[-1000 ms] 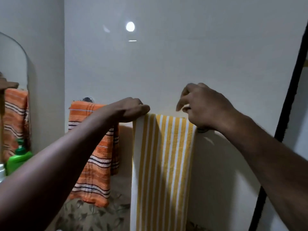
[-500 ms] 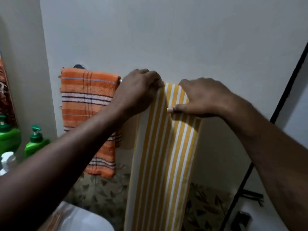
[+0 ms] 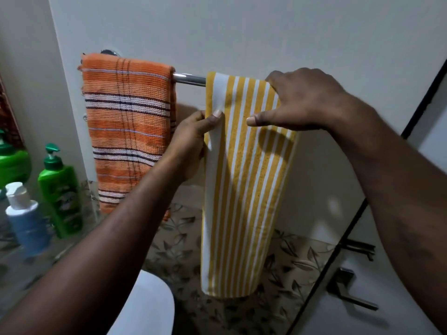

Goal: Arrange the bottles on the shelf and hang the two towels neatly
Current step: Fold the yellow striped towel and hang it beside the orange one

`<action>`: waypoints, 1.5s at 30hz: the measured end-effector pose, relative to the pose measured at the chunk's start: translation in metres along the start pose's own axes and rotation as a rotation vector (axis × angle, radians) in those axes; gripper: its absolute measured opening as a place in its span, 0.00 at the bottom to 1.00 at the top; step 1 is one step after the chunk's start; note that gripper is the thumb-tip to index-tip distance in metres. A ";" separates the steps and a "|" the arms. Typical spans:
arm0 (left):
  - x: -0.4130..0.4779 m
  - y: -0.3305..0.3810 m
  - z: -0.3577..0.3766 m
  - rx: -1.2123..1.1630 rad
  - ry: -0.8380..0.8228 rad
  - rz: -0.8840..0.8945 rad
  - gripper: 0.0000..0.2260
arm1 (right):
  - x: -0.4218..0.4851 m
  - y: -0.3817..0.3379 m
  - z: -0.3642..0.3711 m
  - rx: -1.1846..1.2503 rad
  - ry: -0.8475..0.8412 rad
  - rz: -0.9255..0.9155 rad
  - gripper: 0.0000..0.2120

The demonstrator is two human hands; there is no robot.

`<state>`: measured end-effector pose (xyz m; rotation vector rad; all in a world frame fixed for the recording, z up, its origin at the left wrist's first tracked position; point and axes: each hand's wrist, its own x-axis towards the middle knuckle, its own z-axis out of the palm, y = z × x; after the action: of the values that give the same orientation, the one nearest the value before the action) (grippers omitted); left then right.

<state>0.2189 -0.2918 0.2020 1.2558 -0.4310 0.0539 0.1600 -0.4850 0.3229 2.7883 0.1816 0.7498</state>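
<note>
A yellow and white striped towel point(image 3: 244, 189) hangs over a chrome rail point(image 3: 189, 79) on the wall. My left hand point(image 3: 193, 139) pinches the towel's left edge a little below the rail, thumb in front. At the towel's upper right my right hand point(image 3: 302, 102) rests on it, fingers curled over the top fold and thumb stretched across the front. An orange striped towel point(image 3: 128, 126) hangs on the left part of the same rail. A green pump bottle point(image 3: 60, 189) and a blue bottle with a white cap point(image 3: 25, 218) stand on the shelf at the left.
A second green bottle point(image 3: 13, 163) shows at the far left edge. Below the towels lies a leaf-patterned surface point(image 3: 285, 274) and a white rounded fixture point(image 3: 147, 308). A white door with a black frame and a metal handle point(image 3: 350, 291) is at the right.
My left hand has slid from the top of the yellow towel down its left edge and now pinches it. The view has tilted down, baring the rail between the towels.
</note>
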 end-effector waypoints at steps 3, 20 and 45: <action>-0.001 0.000 -0.011 -0.029 -0.120 -0.070 0.18 | 0.000 0.000 0.002 0.009 0.007 -0.002 0.44; -0.017 -0.005 -0.010 0.278 -0.038 0.307 0.13 | 0.000 -0.006 -0.008 -0.005 -0.042 0.046 0.39; -0.026 0.005 -0.014 0.179 -0.018 0.197 0.09 | 0.015 -0.012 -0.008 -0.061 -0.003 0.009 0.36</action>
<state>0.1976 -0.2721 0.1941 1.3869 -0.5739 0.2533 0.1675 -0.4691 0.3337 2.7341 0.1427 0.7404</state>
